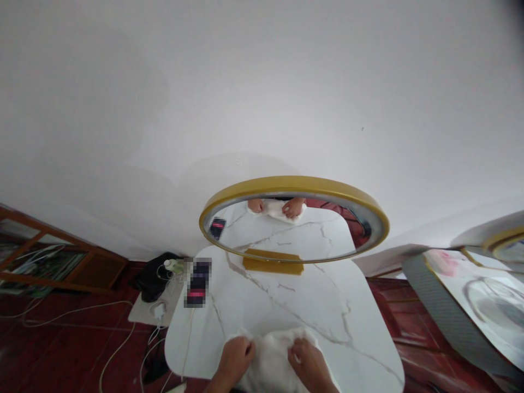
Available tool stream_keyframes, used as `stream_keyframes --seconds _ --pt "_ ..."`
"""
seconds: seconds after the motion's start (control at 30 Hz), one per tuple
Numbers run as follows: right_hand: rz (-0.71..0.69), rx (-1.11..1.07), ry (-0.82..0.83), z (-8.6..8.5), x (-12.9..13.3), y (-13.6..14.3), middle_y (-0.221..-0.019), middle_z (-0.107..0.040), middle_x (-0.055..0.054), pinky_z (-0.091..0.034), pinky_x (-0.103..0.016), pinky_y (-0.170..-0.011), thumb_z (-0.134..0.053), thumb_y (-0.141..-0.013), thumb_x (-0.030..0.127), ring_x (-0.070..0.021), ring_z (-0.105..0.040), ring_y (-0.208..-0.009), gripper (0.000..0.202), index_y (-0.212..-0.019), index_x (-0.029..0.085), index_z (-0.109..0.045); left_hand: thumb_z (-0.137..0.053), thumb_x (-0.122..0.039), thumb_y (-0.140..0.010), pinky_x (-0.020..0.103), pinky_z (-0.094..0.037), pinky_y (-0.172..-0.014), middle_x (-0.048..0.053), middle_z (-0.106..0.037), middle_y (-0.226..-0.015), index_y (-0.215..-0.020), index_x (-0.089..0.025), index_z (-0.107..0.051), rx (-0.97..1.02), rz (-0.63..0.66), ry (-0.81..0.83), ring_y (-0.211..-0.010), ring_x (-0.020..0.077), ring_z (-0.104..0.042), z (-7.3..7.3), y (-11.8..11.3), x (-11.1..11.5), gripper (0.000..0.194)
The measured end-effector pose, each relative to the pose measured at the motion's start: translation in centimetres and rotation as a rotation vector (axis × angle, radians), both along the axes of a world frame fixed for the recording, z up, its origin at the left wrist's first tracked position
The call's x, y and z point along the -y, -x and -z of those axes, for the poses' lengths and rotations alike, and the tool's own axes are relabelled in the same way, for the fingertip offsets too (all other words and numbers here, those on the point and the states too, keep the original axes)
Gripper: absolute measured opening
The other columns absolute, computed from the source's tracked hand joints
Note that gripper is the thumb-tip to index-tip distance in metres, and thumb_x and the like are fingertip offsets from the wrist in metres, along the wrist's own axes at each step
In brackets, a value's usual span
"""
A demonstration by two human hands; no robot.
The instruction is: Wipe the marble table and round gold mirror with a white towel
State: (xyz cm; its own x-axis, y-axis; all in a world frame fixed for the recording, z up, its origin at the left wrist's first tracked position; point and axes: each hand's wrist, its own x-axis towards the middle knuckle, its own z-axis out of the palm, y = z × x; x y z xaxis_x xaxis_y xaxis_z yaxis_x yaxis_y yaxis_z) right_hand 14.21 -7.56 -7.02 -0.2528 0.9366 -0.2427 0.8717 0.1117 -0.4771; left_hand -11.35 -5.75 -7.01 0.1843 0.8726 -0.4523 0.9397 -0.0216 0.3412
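Note:
A soft white cloth (272, 357) lies bunched at the near edge of the marble-patterned table (286, 311) and hangs over toward me. My left hand (237, 356) is closed on its left side, knuckles up. On the right side, my right hand (306, 360) has its fingers curled into the fabric in a pinch. Beyond them stands a round, gold-rimmed mirror (286, 229) on a gold base (273, 265), reflecting both hands and the cloth.
A pixelated dark phone-like object (198, 284) lies at the table's left edge, with a cable running down from it. Left, cables and a black bag (153, 278) sit near a wooden shelf (61, 256). A ribbed-sided table (438, 305) stands right, and a wall (262, 82) behind.

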Motion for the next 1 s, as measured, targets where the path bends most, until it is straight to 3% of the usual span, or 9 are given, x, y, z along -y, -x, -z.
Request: stream_keyframes --seconds 0.23,0.33,0.47,0.6,0.8,1.0 --pt "-0.016 -0.093 -0.001 -1.1 -1.1 2.7 -0.090 -0.065 -0.003 -0.042 -0.027 -0.081 -0.034 -0.092 0.035 -0.0160 -0.059 -0.090 0.034 -0.080 0.023 -0.063 -0.031 -0.028 -0.093 0.031 -0.041 -0.081 0.004 -0.065 -0.087 -0.082 -0.022 -0.062 0.131 -0.070 -0.303 -0.086 0.0173 -0.058 0.4 2.8 0.5 0.033" --pt "-0.045 -0.127 -0.004 -1.7 -1.9 4.9 -0.096 -0.065 -0.003 -0.041 -0.027 -0.087 -0.038 -0.091 0.036 -0.0161 -0.058 -0.095 0.029 -0.086 0.025 -0.065 -0.033 -0.025 -0.091 0.036 -0.040 -0.092 0.005 -0.064 -0.108 -0.104 -0.024 -0.060 0.118 -0.050 -0.433 -0.106 0.0198 -0.055 2.1 5.4 1.4 0.029" --pt "-0.152 -0.171 0.039 -2.5 -2.9 7.4 -0.118 -0.059 -0.004 -0.036 -0.031 -0.097 -0.046 -0.086 0.038 -0.0196 -0.050 -0.113 0.032 -0.113 0.027 -0.060 -0.036 -0.023 -0.087 0.041 -0.041 -0.095 0.006 -0.062 -0.116 -0.110 -0.023 -0.058 -0.015 -0.113 -0.523 -0.111 0.0230 -0.053 4.8 9.4 3.0 0.032" --pt "-0.228 -0.150 0.120 -3.1 -3.5 8.9 -0.129 -0.052 -0.003 -0.031 -0.035 -0.102 -0.048 -0.082 0.039 -0.0219 -0.043 -0.122 0.044 -0.125 0.029 -0.051 -0.036 -0.027 -0.085 0.044 -0.042 -0.095 0.006 -0.062 -0.115 -0.109 -0.025 -0.058 -0.062 -0.175 -0.558 -0.111 0.0254 -0.053 5.9 11.4 4.0 0.032" --pt "-0.178 -0.146 0.098 -4.3 -3.4 7.7 -0.122 -0.055 0.000 -0.030 -0.030 -0.100 -0.044 -0.081 0.026 -0.0179 -0.043 -0.119 0.031 -0.108 0.029 -0.058 -0.037 -0.031 -0.086 0.043 -0.041 -0.096 0.006 -0.062 -0.115 -0.110 -0.024 -0.058 -0.008 -0.189 -0.503 -0.113 0.0252 -0.051 5.0 9.4 3.2 0.033" --pt "-0.064 -0.023 0.014 -4.0 -2.4 2.5 -0.109 -0.060 -0.002 -0.035 -0.029 -0.091 -0.040 -0.086 0.026 -0.0177 -0.050 -0.107 0.023 -0.096 0.026 -0.060 -0.040 -0.031 -0.087 0.038 -0.037 -0.098 0.006 -0.059 -0.118 -0.113 -0.023 -0.056 0.196 0.025 -0.324 -0.113 0.0227 -0.049 1.6 4.6 1.5 0.031"
